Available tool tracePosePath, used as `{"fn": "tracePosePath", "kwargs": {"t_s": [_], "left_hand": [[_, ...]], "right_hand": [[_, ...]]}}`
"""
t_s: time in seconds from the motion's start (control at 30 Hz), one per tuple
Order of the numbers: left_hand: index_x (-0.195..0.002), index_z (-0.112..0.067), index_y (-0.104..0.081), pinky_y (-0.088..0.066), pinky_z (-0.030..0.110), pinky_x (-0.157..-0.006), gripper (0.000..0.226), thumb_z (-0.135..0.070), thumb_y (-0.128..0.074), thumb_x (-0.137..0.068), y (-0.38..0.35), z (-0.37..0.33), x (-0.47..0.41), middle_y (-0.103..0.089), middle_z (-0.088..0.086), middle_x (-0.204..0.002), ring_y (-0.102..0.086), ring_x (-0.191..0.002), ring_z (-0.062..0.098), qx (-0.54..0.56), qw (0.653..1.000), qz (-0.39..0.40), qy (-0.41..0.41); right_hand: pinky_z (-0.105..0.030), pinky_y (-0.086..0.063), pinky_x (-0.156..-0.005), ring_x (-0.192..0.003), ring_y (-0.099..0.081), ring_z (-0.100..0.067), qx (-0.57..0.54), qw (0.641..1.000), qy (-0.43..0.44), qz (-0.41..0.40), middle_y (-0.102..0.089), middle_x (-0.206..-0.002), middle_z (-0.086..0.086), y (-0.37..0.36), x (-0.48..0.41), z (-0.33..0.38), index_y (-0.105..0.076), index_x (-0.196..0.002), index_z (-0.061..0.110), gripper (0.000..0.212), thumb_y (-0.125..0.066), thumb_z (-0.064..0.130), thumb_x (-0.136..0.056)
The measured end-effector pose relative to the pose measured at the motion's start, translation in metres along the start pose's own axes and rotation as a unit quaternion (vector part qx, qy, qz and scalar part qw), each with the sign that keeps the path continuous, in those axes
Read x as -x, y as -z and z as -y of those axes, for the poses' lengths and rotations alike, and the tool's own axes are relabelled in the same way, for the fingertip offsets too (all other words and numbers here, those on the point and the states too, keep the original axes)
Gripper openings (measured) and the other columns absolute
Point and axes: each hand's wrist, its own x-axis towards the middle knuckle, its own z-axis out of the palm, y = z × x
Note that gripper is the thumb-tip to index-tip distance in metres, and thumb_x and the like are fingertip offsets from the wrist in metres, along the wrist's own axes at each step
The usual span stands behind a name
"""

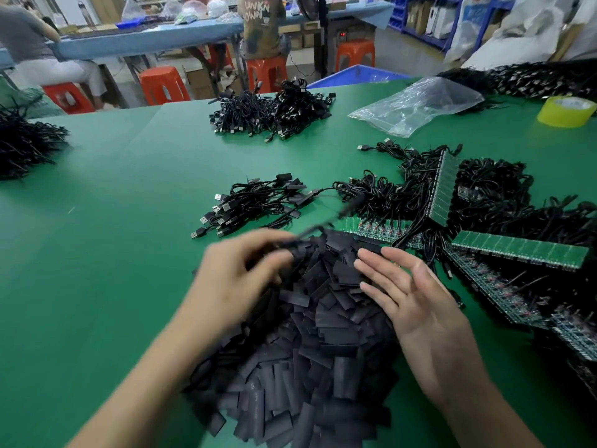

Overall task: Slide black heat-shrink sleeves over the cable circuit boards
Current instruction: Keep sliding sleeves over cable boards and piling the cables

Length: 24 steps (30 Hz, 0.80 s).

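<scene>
Head view shows the left hand [239, 273], blurred, with its grip pinched on a thin black cable [342, 211] at the top of a heap of flat black heat-shrink sleeves [323, 334] on the green tabletop [129, 189]. The right hand [410, 295] hovers released, palm up, over the heap. It should probably pick one sleeve, squeeze its mouth open, and feed it straight onto the steadied cable end. Long green circuit-board strips [520, 250] lie just right of the heap.

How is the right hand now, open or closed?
Open: the right hand has straight, spread fingers, palm showing, holding nothing.
</scene>
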Motion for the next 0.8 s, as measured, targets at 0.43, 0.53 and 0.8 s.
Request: {"fn": "tracePosePath", "kwargs": {"t_s": [0.43,0.53,0.8], "left_hand": [[-0.155,-0.042,-0.031,-0.038,0.054,-0.114,0.099,-0.067,-0.078,-0.072,0.028,0.098,-0.126,-0.037,0.013,-0.154,-0.037,-0.142,0.035,-0.351,0.922,0.123,0.107],[-0.152,-0.04,-0.038,-0.046,0.051,-0.107,0.085,-0.053,-0.079,-0.079,0.028,0.102,-0.134,-0.046,0.013,-0.145,-0.048,-0.132,0.035,-0.371,0.917,0.112,0.092],[-0.152,-0.027,-0.044,-0.045,0.048,-0.108,0.071,-0.036,-0.074,-0.089,0.018,0.117,-0.154,-0.052,0.021,-0.133,-0.052,-0.122,0.04,-0.355,0.928,0.064,0.09]], "right_hand": [[-0.046,-0.044,-0.101,-0.124,-0.064,-0.031,0.065,0.998,-0.005,0.01,-0.069,-0.128,-0.017,0.004,0.0,-0.003,-0.051,-0.134,0.004,0.061,-0.05,0.049,-0.093],[-0.048,-0.045,-0.101,-0.123,-0.064,-0.032,0.079,0.997,-0.001,0.008,-0.07,-0.126,-0.017,0.005,0.0,-0.005,-0.053,-0.132,0.005,0.059,-0.05,0.049,-0.094],[-0.046,-0.047,-0.098,-0.119,-0.067,-0.029,0.135,0.991,0.008,0.012,-0.073,-0.121,-0.014,0.001,0.002,-0.007,-0.062,-0.122,0.016,0.048,-0.052,0.053,-0.094]]}}
